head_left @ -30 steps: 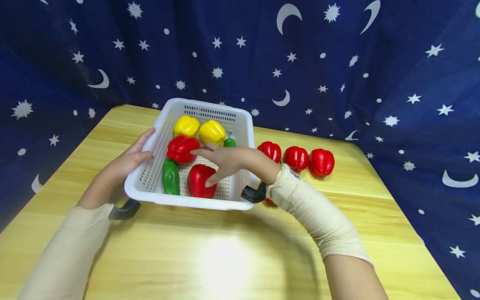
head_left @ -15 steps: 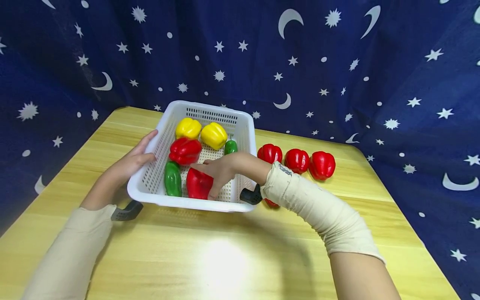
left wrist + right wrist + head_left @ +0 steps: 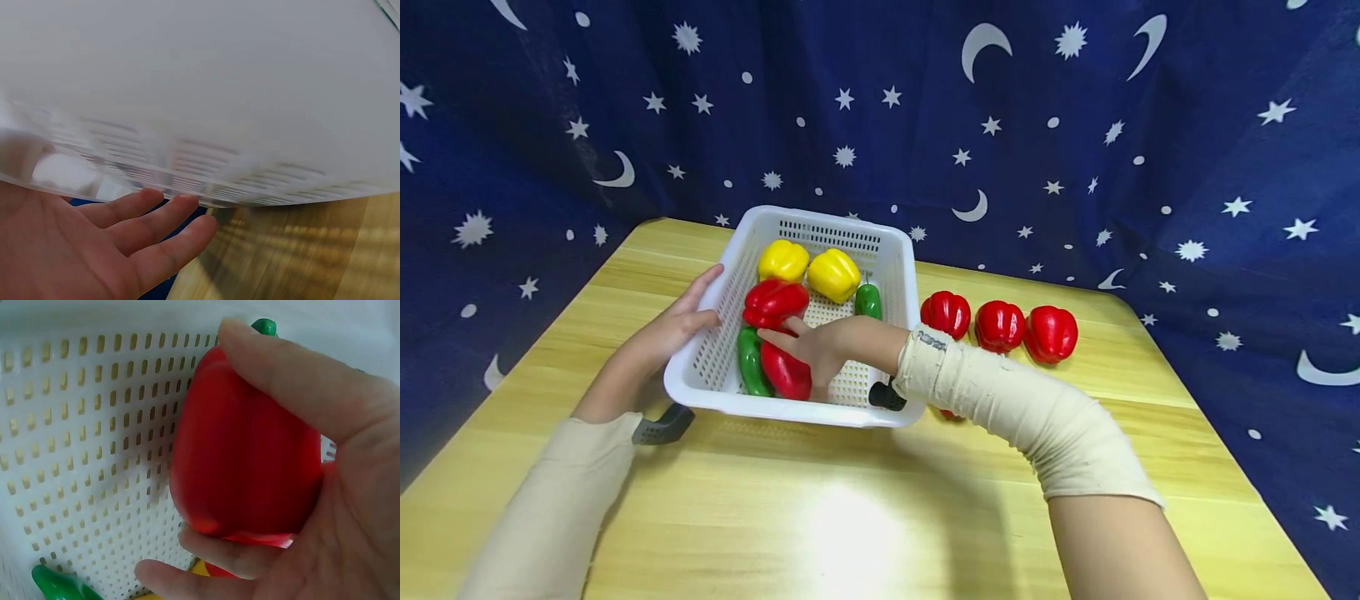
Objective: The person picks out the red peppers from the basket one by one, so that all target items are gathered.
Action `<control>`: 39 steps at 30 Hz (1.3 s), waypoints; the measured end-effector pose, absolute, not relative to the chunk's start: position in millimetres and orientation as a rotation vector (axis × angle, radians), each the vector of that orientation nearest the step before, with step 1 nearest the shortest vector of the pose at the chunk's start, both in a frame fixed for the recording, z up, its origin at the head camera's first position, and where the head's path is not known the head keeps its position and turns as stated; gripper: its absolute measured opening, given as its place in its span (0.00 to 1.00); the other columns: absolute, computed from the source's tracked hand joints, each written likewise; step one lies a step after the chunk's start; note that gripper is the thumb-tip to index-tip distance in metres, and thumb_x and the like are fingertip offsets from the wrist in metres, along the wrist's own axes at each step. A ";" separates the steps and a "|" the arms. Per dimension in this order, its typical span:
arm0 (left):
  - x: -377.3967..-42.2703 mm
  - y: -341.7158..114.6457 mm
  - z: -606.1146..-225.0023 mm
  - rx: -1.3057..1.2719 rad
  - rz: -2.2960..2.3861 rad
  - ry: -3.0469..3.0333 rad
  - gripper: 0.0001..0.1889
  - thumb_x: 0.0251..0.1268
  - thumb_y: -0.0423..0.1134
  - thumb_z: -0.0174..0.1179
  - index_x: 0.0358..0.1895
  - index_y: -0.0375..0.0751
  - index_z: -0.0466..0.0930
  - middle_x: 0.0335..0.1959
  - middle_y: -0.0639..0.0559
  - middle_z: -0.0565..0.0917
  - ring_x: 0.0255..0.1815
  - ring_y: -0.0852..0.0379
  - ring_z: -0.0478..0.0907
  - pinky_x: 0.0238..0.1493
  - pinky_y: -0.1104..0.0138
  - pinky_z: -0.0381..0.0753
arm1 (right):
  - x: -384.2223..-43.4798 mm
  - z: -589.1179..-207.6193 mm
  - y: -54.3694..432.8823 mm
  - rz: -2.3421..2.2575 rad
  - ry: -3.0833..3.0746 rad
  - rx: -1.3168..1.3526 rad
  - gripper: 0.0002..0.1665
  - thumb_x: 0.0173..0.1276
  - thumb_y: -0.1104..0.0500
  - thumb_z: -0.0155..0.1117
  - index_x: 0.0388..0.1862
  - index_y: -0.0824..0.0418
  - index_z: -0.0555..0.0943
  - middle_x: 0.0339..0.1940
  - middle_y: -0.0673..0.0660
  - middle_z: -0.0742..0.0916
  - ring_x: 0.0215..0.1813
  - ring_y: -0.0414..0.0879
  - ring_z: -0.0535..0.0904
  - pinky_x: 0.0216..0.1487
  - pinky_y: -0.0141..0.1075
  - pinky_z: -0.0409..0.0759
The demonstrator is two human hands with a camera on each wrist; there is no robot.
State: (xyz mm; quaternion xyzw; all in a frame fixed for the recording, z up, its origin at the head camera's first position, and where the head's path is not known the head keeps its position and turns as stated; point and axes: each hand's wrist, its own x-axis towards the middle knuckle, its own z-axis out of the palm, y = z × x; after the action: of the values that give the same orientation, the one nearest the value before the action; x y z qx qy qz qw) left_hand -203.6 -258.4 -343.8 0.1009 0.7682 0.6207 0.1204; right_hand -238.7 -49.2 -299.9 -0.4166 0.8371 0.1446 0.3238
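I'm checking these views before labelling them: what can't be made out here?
- Head view: a red item on the table behind the right wrist, hidden by the sleeve.
- Left wrist view: the white basket is blurred and hides its contents.
- Right wrist view: the red pepper is partly covered by the right hand.

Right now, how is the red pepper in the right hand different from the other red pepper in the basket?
The held red pepper sits in the right hand, fingers curled round it, near the white basket's front. The other red pepper lies free, nearer the middle, below the yellow peppers. The held one touches the green pepper. Both are glossy red.
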 end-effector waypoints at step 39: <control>-201.2 -256.8 -343.3 0.310 1.809 2.232 0.41 0.60 0.27 0.35 0.71 0.56 0.22 0.72 0.32 0.36 0.61 0.24 0.57 0.44 0.47 0.79 | -269.1 -241.1 32.0 -0.151 2.429 -0.997 0.63 0.45 0.50 0.74 0.72 0.42 0.44 0.69 0.55 0.53 0.64 0.50 0.58 0.53 0.38 0.78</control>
State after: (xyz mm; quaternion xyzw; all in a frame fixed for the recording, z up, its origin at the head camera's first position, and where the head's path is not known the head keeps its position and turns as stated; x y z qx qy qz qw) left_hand -201.2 -256.8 -343.3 0.1065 0.7663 0.6210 0.1258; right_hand -269.1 32.0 -241.1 -0.3669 0.8935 -0.0554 0.2531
